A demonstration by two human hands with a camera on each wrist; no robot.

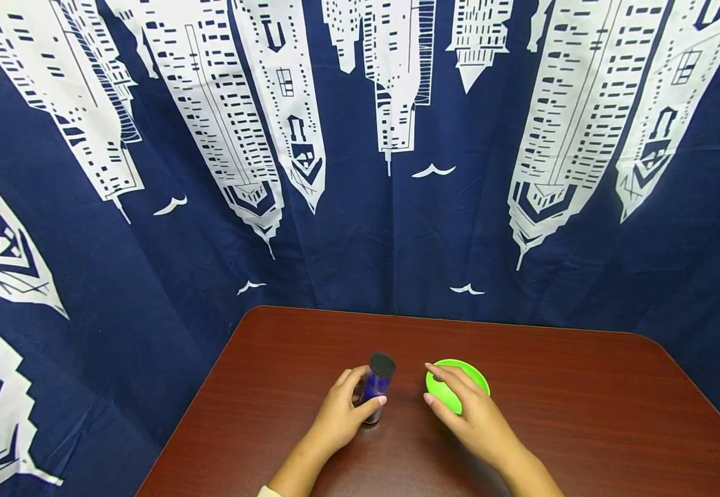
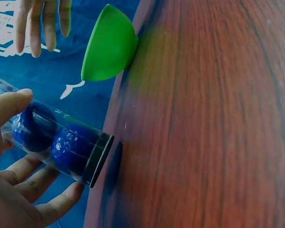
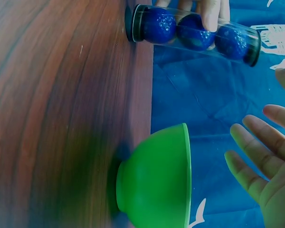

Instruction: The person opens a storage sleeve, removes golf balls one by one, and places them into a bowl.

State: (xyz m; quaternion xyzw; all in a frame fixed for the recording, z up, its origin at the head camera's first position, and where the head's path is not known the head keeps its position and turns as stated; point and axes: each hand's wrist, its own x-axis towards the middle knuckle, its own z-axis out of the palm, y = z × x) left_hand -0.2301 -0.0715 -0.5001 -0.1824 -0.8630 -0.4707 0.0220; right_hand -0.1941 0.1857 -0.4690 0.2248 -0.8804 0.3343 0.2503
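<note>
My left hand grips a clear tube with a black cap, thumb on one side and fingers on the other. Inside, three dark blue dimpled balls are stacked, seen best from the right wrist. The tube leans slightly, its black base just off the tabletop or barely touching it; I cannot tell which. To its right a bright green bowl stands upright on the table. Over the bowl's near side hovers my right hand, fingers spread and holding nothing. It hides part of the bowl's inside.
The reddish-brown wooden table has rounded far corners. Behind it and to the left hangs a dark blue cloth printed with white upside-down buildings and birds.
</note>
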